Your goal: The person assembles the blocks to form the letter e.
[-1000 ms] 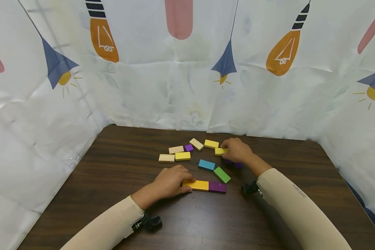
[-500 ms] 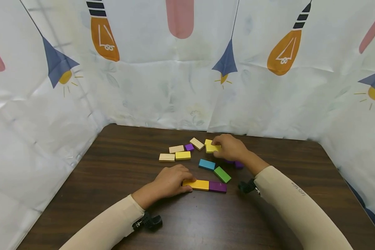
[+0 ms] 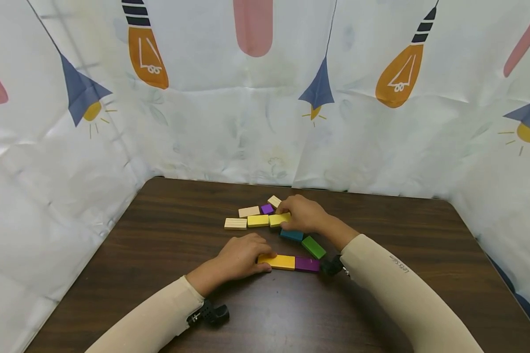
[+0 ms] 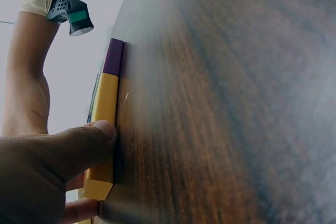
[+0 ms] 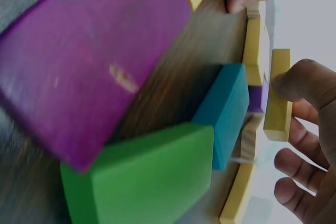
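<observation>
My left hand (image 3: pixel 242 256) pinches the left end of an orange-yellow block (image 3: pixel 284 262), thumb in front and fingers behind. A dark purple block (image 3: pixel 306 264) lies end to end with it on the right. In the left wrist view the thumb presses the side of that orange-yellow block (image 4: pixel 105 100). My right hand (image 3: pixel 305 214) holds a yellow block (image 3: pixel 279 219) between thumb and fingers, just right of another yellow block (image 3: pixel 258 221). The right wrist view shows the held yellow block (image 5: pixel 278 95) apart from the blocks behind it.
A blue block (image 3: pixel 292 235), partly under my right hand, and a green block (image 3: pixel 313 247) lie between the hands. Striped (image 3: pixel 235 224) and plain (image 3: pixel 249 212) pale blocks, a small purple block (image 3: pixel 267 209) and another pale block (image 3: pixel 274 201) lie farther back on the brown table (image 3: pixel 159 245).
My right hand has moved left with the yellow block, bringing it near the other yellow block in the row. My left hand has stayed in place on the orange-yellow block.
</observation>
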Demonstrator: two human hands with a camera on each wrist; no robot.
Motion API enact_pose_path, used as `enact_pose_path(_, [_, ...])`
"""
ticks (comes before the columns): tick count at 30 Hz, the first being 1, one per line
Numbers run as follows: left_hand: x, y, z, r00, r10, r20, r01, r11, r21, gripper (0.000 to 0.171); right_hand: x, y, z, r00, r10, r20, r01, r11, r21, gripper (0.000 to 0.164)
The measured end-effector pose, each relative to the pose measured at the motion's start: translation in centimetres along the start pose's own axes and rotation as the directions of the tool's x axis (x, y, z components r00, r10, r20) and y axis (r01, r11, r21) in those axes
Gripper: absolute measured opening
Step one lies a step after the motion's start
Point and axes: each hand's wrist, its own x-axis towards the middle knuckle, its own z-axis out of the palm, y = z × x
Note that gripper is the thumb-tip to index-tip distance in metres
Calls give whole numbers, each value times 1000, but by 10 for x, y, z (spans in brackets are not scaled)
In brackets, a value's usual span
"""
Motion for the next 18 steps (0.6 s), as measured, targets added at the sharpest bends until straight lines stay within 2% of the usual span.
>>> enact_pose_path(10, [0, 1, -1, 1000, -1, 4, 1, 1000, 4, 28, 11, -12, 11, 998, -60, 29, 60, 998, 5, 33])
enact_pose_path(18, [0, 0, 0, 1000, 8, 2, -8, 1000, 12, 28, 15, -21, 15, 995, -66, 71, 66, 998, 4, 34])
